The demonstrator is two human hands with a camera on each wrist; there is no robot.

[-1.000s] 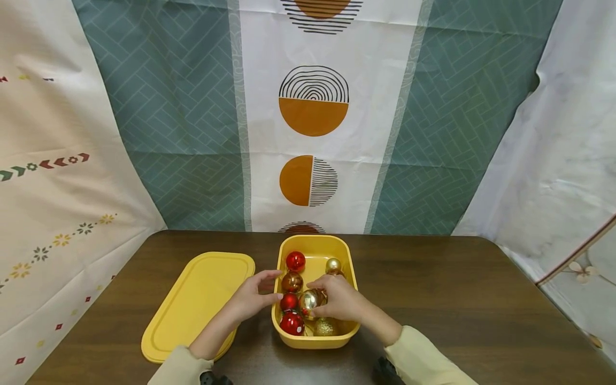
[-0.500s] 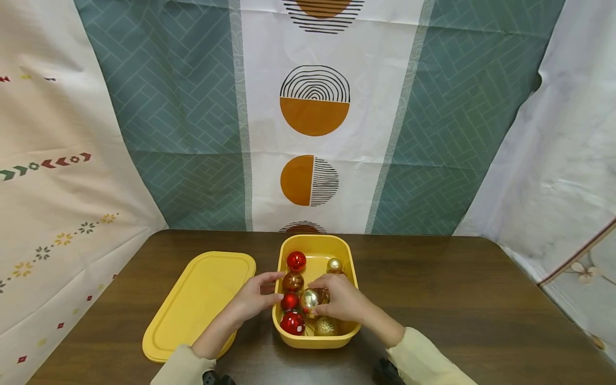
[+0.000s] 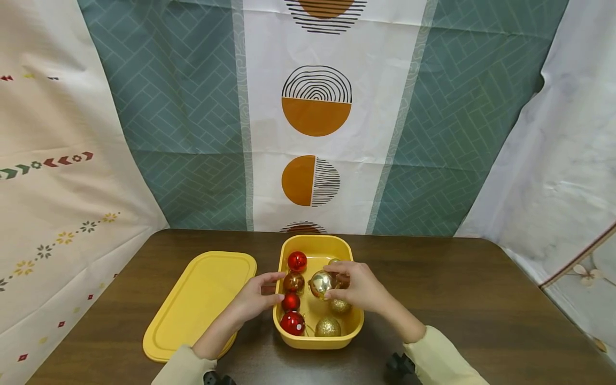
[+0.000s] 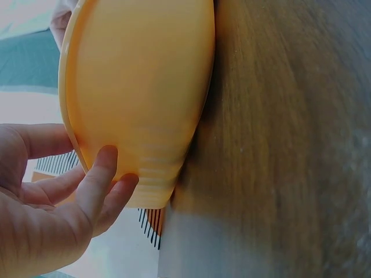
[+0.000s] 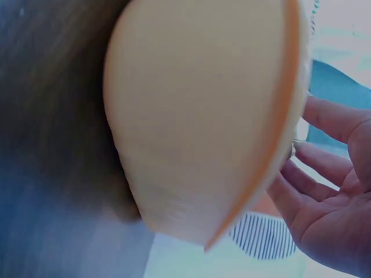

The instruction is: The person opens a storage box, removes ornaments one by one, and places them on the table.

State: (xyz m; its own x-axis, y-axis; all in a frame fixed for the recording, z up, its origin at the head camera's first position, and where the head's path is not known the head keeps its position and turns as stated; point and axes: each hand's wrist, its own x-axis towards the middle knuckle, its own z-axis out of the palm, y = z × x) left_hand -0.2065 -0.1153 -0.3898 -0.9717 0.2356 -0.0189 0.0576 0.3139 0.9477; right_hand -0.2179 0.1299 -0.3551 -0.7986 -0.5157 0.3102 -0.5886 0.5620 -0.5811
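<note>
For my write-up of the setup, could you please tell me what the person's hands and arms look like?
The left hand and right hand are bare, with no rings visible. The sleeves are pale yellow and look plain, with a small black device beside each one; its details are too small to tell.

Room to pass lies over the tabletop (image 3: 457,299) at right. At lower centre, the box (image 3: 315,344) has a bare strip between balls (image 3: 293,323) — the left hand (image 3: 257,295) bars the left rim, the right hand (image 3: 362,287) and its gold ball (image 3: 321,284) the right half.
</note>
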